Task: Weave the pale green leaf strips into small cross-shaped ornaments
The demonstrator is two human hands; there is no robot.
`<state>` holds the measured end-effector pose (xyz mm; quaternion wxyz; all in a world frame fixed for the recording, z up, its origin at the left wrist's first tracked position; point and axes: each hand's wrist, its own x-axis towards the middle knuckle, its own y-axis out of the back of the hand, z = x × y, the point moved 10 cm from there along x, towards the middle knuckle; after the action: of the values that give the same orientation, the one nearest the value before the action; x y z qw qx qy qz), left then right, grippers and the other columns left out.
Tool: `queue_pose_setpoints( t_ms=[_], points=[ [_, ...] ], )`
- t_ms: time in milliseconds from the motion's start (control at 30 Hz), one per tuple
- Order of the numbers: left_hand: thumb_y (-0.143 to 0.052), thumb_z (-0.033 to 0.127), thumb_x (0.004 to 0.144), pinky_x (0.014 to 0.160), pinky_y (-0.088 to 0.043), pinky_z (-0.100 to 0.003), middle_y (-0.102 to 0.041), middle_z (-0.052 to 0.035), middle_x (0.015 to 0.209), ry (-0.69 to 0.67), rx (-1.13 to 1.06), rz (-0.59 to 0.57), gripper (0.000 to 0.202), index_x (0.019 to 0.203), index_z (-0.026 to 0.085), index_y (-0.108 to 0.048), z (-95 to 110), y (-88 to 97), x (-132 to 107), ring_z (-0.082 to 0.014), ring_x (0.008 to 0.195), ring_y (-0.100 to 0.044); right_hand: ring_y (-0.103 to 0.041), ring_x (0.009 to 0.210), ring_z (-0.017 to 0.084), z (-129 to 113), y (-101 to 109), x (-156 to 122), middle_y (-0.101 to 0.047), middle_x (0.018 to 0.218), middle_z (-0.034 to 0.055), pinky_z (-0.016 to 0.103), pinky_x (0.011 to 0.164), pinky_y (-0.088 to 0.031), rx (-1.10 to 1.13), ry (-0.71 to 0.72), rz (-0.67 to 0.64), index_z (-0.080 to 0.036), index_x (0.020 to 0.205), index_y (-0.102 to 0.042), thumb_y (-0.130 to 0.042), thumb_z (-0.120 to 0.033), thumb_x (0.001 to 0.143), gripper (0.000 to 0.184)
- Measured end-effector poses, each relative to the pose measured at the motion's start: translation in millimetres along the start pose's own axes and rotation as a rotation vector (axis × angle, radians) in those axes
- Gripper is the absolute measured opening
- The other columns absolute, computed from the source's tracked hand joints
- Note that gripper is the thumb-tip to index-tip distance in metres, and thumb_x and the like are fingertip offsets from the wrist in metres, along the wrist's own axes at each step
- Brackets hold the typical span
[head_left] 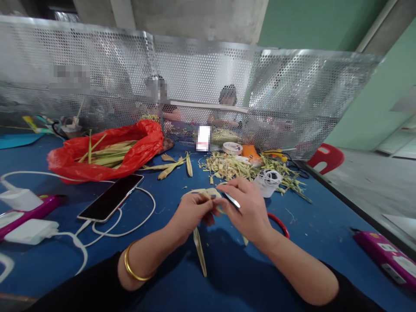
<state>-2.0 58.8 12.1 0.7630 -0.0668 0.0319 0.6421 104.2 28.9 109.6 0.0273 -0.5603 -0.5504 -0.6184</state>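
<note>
Pale leaf strip (212, 192) is up in the air right of the black phone (112, 200), and I can see both hands together on it: left hand (191, 213) pinching it, right hand (248, 206) fingertips closed around a shiny metal tool (232, 200). Red bag (149, 141) of dried leaves (113, 154) sits behind that phone, shavings (227, 166) well off to its right, purple power strip (37, 211) to its left.

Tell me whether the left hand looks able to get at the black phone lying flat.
Probably yes: just a white cable lies between the left hand and the black phone, though that hand is occupied with a pale leaf strip.
</note>
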Motion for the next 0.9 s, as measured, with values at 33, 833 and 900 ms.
queue_pose_setpoints(
  t_ms=[33,833,900],
  points=[
    [-0.063,0.023,0.071,0.042,-0.041,-0.019,-0.058,0.0,0.045,0.004,0.053,-0.034,0.019,0.054,0.013,-0.065,-2.5,-6.0,-1.4,-0.0089,0.038,-0.051,-0.058,0.086,0.023,-0.5,-7.5,-0.2,-0.063,0.087,0.0074,0.037,0.076,-0.042,0.031,-0.003,-0.051,-0.019,0.095,-0.068,-0.059,-0.033,0.086,0.019],
    [-0.06,0.016,0.081,0.052,-0.05,-0.016,-0.066,-0.0024,0.064,0.309,-0.558,0.069,0.014,0.068,0.013,-0.064,-20.9,10.8,5.7,-0.0075,0.053,-0.059,-0.054,0.074,0.02,-67.7,-65.2,-41.7,-0.062,0.079,0.0072,0.04,0.078,-0.04,-0.238,0.687,-0.512,-0.012,0.09,-0.06,-0.046,-0.015,0.089,0.014],
    [-0.061,0.015,0.08,0.056,-0.052,-0.017,-0.065,-0.0023,0.063,0.309,-0.581,0.065,0.012,0.069,0.013,-0.064,-21.8,10.4,7.1,-0.008,0.053,-0.06,-0.053,0.07,0.019,-69.2,-60.2,-40.3,-0.06,0.074,0.0049,0.039,0.075,-0.04,-0.168,0.664,-0.483,-0.014,0.089,-0.059,-0.043,-0.02,0.091,0.017]
  ],
)
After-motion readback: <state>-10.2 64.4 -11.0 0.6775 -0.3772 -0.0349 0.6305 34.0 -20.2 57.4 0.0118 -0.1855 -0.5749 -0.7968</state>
